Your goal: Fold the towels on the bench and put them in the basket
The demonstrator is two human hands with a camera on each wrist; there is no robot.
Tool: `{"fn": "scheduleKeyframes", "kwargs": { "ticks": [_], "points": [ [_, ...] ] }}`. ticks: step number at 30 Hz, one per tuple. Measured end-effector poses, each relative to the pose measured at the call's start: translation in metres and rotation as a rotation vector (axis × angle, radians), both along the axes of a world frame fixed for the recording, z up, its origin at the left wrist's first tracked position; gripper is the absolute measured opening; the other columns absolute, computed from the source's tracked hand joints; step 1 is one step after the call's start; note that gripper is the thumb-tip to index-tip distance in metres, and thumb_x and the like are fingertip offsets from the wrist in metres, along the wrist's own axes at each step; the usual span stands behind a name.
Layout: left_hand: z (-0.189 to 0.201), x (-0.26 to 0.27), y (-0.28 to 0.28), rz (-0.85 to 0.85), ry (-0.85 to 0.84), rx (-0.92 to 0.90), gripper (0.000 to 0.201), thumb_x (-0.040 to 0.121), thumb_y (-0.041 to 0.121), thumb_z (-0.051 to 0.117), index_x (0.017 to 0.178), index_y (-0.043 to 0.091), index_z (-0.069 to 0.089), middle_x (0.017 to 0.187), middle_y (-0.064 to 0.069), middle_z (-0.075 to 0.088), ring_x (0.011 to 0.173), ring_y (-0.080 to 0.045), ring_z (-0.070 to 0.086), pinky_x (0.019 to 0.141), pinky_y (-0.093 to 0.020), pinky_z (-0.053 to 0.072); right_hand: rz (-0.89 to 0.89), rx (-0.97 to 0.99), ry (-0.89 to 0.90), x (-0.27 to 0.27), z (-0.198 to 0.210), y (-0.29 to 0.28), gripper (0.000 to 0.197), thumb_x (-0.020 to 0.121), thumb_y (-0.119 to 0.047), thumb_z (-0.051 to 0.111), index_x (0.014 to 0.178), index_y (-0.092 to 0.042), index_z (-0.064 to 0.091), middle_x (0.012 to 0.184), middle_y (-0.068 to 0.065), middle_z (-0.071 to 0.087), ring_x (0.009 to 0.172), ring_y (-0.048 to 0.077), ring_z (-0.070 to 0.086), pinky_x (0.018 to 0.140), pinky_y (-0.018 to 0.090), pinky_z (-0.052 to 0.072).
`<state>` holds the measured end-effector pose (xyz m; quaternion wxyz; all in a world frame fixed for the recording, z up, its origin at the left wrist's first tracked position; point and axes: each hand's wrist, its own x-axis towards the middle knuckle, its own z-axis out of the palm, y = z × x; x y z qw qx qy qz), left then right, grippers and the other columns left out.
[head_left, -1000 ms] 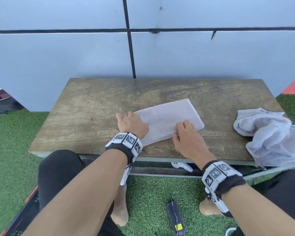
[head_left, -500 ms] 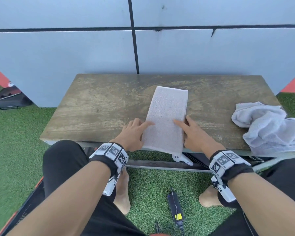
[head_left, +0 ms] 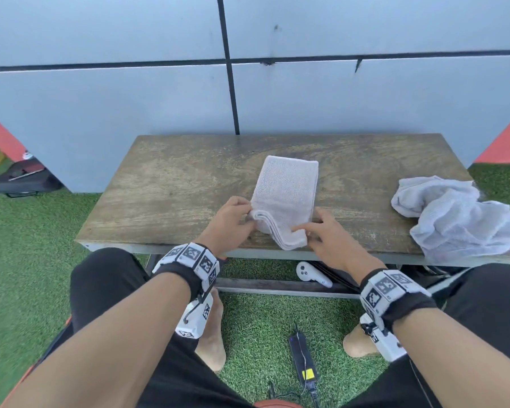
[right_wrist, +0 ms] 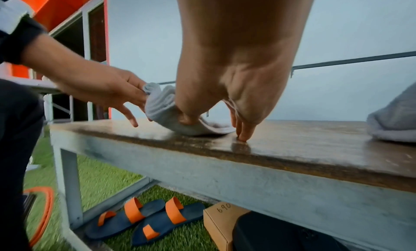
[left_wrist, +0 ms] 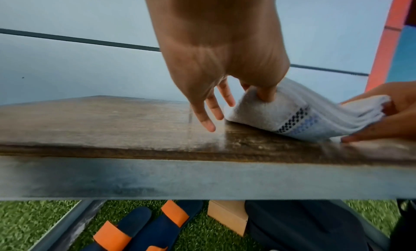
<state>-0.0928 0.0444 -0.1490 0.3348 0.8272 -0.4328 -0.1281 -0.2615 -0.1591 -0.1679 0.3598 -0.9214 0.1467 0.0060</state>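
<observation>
A worn wooden bench (head_left: 165, 195) stands on green turf (head_left: 21, 240) against a pale panelled wall, and at the middle of its near edge lies a folded white towel (head_left: 286, 189) — long and narrow, pointing toward the wall. The left hand (head_left: 228, 222) pinches the towel's near left corner, lifting the layered end off the bench, while the right hand (head_left: 333, 240) grips the near right corner, its other fingertips (right_wrist: 244, 132) touching the wood. A crumpled towel (head_left: 454, 213) sits well to the right of the folded one — at the bench's right end.
</observation>
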Motion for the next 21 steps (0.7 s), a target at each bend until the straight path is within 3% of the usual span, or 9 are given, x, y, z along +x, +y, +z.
{"fn": "scheduleKeyframes", "kwargs": {
  "ticks": [1,3,5,6,8,10,12,14,21],
  "points": [
    [0.004,0.000,-0.001,0.031,-0.006,-0.034,0.021,0.099,0.024,0.059,0.108,0.010,0.071,0.116,0.001,0.057,0.103,-0.012,0.057,0.094,-0.030,0.048,0.028,0.019,-0.048,0.000,0.006,0.000,0.033,0.097,-0.013,0.060,0.127,-0.024,0.068,0.157,0.002,0.031,0.143,0.025,0.036,0.120,0.045,0.030],
    [0.010,-0.001,-0.003,0.106,0.027,-0.123,0.029,0.104,0.031,0.048,0.103,0.009,0.067,0.094,0.003,0.062,0.079,-0.007,0.058,0.071,-0.028,0.051,0.031,0.042,-0.143,-0.002,0.021,0.000,0.026,0.101,-0.021,0.056,0.124,-0.021,0.068,0.149,-0.005,0.045,0.136,0.011,0.043,0.114,0.035,0.036],
    [0.016,-0.006,-0.005,0.180,0.063,-0.214,0.036,0.108,0.037,0.038,0.094,0.013,0.062,0.072,0.008,0.054,0.056,-0.003,0.046,0.054,-0.025,0.039,-0.039,0.150,-0.201,-0.005,0.036,0.004,0.017,0.104,-0.027,0.049,0.105,-0.029,0.066,0.107,-0.027,0.065,0.094,-0.013,0.057,0.085,0.016,0.045],
    [0.018,-0.007,-0.006,0.212,0.061,-0.232,0.039,0.108,0.039,0.035,0.088,0.015,0.058,0.068,0.008,0.051,0.054,-0.004,0.042,0.053,-0.025,0.035,-0.069,0.198,-0.201,-0.005,0.041,0.006,0.019,0.105,-0.029,0.048,0.091,-0.030,0.061,0.080,-0.027,0.063,0.068,-0.012,0.055,0.068,0.013,0.041],
    [0.019,-0.010,-0.011,0.259,0.067,-0.207,0.042,0.108,0.042,0.032,0.083,0.014,0.051,0.068,0.006,0.048,0.057,-0.008,0.040,0.053,-0.023,0.033,-0.103,0.215,-0.193,-0.001,0.042,0.006,0.031,0.105,-0.032,0.047,0.076,-0.023,0.053,0.064,-0.013,0.052,0.050,-0.001,0.043,0.056,0.022,0.035],
    [0.012,-0.009,-0.016,0.286,0.110,-0.129,0.046,0.108,0.044,0.031,0.081,0.011,0.049,0.068,0.003,0.048,0.058,-0.011,0.041,0.053,-0.024,0.034,-0.112,0.235,-0.142,0.005,0.038,0.003,0.028,0.105,-0.032,0.047,0.085,-0.018,0.060,0.076,-0.006,0.063,0.059,0.005,0.055,0.057,0.030,0.047],
    [0.000,-0.006,-0.019,0.299,0.136,-0.042,0.046,0.108,0.044,0.031,0.077,0.014,0.046,0.069,0.001,0.049,0.061,-0.015,0.044,0.055,-0.028,0.035,-0.144,0.235,-0.036,0.010,0.029,0.003,0.030,0.105,-0.034,0.047,0.099,-0.011,0.064,0.094,0.002,0.071,0.078,0.018,0.070,0.070,0.042,0.060],
    [-0.011,-0.004,-0.022,0.305,0.131,0.016,0.045,0.107,0.044,0.031,0.074,0.017,0.044,0.069,0.001,0.051,0.062,-0.017,0.048,0.056,-0.031,0.035,-0.190,0.211,0.051,0.014,0.018,0.001,0.036,0.104,-0.038,0.048,0.099,-0.005,0.062,0.097,0.011,0.071,0.084,0.030,0.071,0.076,0.053,0.059],
    [-0.019,0.008,-0.049,0.362,0.033,0.077,0.045,0.106,0.049,0.030,0.079,0.017,0.047,0.072,0.000,0.056,0.070,-0.025,0.057,0.063,-0.038,0.044,-0.344,0.242,0.115,0.028,0.010,-0.002,0.039,0.104,-0.040,0.044,0.096,-0.004,0.057,0.095,0.015,0.068,0.086,0.034,0.069,0.079,0.055,0.057]
  ]
}}
